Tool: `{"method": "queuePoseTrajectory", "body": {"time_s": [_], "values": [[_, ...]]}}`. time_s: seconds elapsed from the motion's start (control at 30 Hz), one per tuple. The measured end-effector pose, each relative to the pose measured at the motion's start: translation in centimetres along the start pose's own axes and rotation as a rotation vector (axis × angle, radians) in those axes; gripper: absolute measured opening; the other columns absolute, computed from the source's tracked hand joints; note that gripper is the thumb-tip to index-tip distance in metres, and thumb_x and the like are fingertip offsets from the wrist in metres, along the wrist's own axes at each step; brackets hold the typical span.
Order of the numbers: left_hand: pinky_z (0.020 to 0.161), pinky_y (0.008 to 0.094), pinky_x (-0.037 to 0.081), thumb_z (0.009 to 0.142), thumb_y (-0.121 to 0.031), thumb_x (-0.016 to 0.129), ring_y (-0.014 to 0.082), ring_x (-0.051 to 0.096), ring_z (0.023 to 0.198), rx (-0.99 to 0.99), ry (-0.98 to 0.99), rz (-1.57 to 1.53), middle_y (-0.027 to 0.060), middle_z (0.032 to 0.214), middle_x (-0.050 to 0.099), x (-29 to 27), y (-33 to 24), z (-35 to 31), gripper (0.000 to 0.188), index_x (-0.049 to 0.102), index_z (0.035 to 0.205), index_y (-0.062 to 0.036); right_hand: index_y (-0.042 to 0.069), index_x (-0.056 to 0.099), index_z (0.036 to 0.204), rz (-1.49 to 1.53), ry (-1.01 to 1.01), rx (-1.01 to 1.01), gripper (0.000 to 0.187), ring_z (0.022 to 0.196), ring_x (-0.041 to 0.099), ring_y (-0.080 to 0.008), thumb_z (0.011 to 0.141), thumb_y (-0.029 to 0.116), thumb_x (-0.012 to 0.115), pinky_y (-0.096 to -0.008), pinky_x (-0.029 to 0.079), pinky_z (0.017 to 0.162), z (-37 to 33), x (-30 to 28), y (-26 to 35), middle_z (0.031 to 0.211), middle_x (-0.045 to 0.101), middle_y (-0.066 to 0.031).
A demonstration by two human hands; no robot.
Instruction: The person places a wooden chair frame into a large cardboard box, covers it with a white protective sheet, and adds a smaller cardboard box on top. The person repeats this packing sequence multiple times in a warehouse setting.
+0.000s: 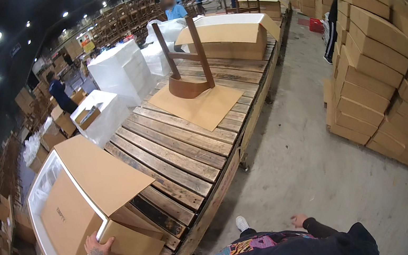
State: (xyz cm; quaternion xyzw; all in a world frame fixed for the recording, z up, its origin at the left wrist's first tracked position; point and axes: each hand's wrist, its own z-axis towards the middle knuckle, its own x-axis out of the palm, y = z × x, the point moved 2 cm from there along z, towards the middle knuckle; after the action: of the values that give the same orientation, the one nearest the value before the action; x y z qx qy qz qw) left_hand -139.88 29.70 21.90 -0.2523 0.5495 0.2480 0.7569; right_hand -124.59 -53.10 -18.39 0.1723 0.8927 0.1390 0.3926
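At the lower left, my left hand rests on the edge of a large open cardboard box, its thumb and fingers apart. White foam lines the box rim, and a brown cardboard sheet lies inside with clear plastic wrap showing beside it. One long flap of the box sticks out over the slatted wooden table. My right hand hangs low over the floor beside my body, fingers loosely spread and touching nothing.
Further along the table, a brown wooden chair frame stands on a flat cardboard sheet; another foam-lined carton lies beyond. White foam blocks stand left. Stacked cartons line the right aisle. Several people work farther off.
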Motion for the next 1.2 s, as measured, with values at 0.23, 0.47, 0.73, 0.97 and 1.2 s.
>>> {"method": "queuePoseTrajectory", "body": {"time_s": [0.23,0.47,0.73,0.97,1.2], "values": [[0.119,0.0596,0.020,0.051,-0.074,0.080,0.0374,0.035,0.143,-0.133,0.065,0.055,0.0162,0.140,0.054,1.3,1.5,0.5,0.115,0.052,0.140,-0.0069,0.008,0.072,0.117,-0.060,-0.046,0.016,0.044,0.106,0.068,-0.0348,0.087,0.037,0.059,-0.0427,0.052,0.095,9.6,-11.2,4.6,0.112,0.071,-0.0204],[0.115,0.0714,0.011,0.045,-0.077,0.080,0.0373,0.016,0.151,-0.322,0.066,0.268,0.0170,0.160,0.029,-0.7,-1.6,-0.5,0.131,0.037,0.154,-0.0184,0.002,0.069,0.119,-0.041,0.087,-0.202,0.051,0.094,0.071,-0.0295,0.090,0.042,0.059,-0.0398,0.054,0.088,18.0,-14.2,12.8,0.093,0.074,-0.0184],[0.117,0.0512,0.028,0.094,-0.034,0.063,0.0413,0.031,0.144,-0.593,-0.655,0.152,0.0266,0.158,0.028,12.0,-14.1,-18.4,0.079,0.026,0.155,-0.0013,0.006,0.066,0.125,-0.329,0.427,-0.476,0.048,0.099,0.070,-0.0310,0.088,0.036,0.068,-0.0397,0.054,0.089,23.4,-16.1,19.8,0.106,0.072,-0.0220],[0.101,0.0489,0.041,0.091,-0.038,0.063,0.0423,0.049,0.123,-1.005,0.590,-0.490,0.0280,0.134,0.049,30.2,-34.8,-48.3,0.060,0.047,0.134,0.0007,0.006,0.070,0.118,-0.673,0.324,-0.611,0.043,0.108,0.066,-0.0367,0.086,0.033,0.062,-0.0431,0.052,0.095,30.0,-16.8,20.8,0.113,0.071,-0.0193],[0.087,0.0497,0.046,0.089,-0.040,0.063,0.0408,0.057,0.105,-1.159,0.627,-0.727,0.0254,0.113,0.058,29.7,-38.1,-51.5,0.046,0.058,0.113,-0.0007,0.005,0.073,0.102,-0.720,0.513,-0.734,0.041,0.067,0.071,-0.0265,0.092,0.039,0.052,-0.0424,0.056,0.070,24.3,-11.4,24.6,0.074,0.072,-0.0140]]}}
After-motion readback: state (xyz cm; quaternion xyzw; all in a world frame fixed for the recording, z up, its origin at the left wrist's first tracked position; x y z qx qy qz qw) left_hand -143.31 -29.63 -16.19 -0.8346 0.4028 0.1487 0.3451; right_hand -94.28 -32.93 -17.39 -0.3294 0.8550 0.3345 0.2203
